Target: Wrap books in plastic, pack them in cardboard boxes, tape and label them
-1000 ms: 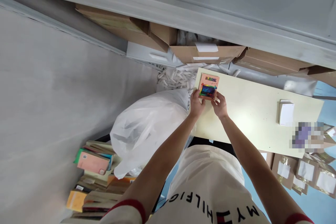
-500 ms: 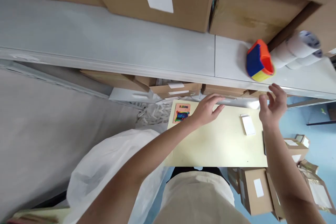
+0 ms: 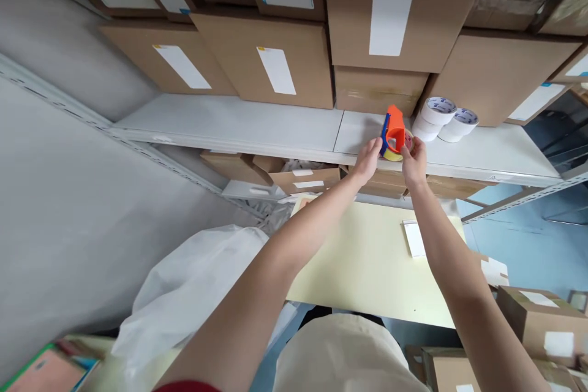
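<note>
The person reaches both arms up to a white shelf [image 3: 275,125], where an orange, blue and yellow dispenser [image 3: 394,130] stands near the front edge, just left of two tape rolls [image 3: 444,116]. The left hand [image 3: 367,162] comes at it from the left with the fingers held close together and their tips against the blue and yellow side; whether they grip it cannot be told. The right hand [image 3: 413,160] is on the other side, its fingers curled around the dispenser's lower right part, where the tape sits. The dispenser rests between the two hands, touching both.

Brown boxes [image 3: 261,58] with white labels fill the shelf behind and above. Below the arms lies a pale yellow table [image 3: 367,269] with a white pad [image 3: 414,239] on it. A white bag [image 3: 193,294] bulges at the table's left, and more boxes [image 3: 535,324] sit at the lower right.
</note>
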Available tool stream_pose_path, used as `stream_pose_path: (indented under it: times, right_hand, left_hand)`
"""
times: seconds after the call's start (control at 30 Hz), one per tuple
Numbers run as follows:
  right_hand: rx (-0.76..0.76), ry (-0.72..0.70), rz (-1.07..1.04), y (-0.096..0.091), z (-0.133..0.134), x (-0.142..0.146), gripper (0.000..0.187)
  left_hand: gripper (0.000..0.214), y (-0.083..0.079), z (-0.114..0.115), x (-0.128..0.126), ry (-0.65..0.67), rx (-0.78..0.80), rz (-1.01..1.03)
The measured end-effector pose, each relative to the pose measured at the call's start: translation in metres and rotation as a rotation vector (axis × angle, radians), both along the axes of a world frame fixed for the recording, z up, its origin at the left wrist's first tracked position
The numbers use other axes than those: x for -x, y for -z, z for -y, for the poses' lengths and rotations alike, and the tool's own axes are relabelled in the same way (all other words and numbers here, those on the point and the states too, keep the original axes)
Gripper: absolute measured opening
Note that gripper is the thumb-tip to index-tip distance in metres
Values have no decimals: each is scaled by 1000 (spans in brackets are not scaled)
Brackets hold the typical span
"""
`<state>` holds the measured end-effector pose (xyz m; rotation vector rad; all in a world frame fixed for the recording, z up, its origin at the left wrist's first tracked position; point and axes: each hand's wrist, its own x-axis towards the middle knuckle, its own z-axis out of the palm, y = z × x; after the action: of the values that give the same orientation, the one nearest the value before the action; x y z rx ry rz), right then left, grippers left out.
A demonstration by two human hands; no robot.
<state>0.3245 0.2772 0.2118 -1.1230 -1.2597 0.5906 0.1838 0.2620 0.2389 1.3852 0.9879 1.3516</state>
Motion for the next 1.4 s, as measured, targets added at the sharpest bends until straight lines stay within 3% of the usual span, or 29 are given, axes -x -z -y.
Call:
stream_pose_path:
  times: [0.13,0.27,0.4,0.5,0.63,0.8,1.1,1.4]
  right_hand:
    - [2,-70,-63,-3,69,-9,57]
    - [101,-100,-65,17,160,-21,64]
    - [335,-29,-73,83,231,-36,61]
    - [495,10,-81,149,263,-47,62]
    - [618,35,-63,220,288,-59,65]
    - [697,30,-97,262,301,-67,64]
    - [760,45,-85,285,298,-80,75]
    - [827,46,7,278,302,-86,81]
  left_hand:
    - [54,5,62,-1,-79,-52,-38]
    - [60,35,145,-11,-51,-11,11]
    - [70,91,211,-24,11,241,105]
    - [77,136,236,-33,60,505,120]
    - [69,178,245,-45,108,745,48]
    - [59,206,246,-52,103,873,7]
    - [55,229,242,-69,155,927,6]
    - [55,233,245,-72,129,984,13]
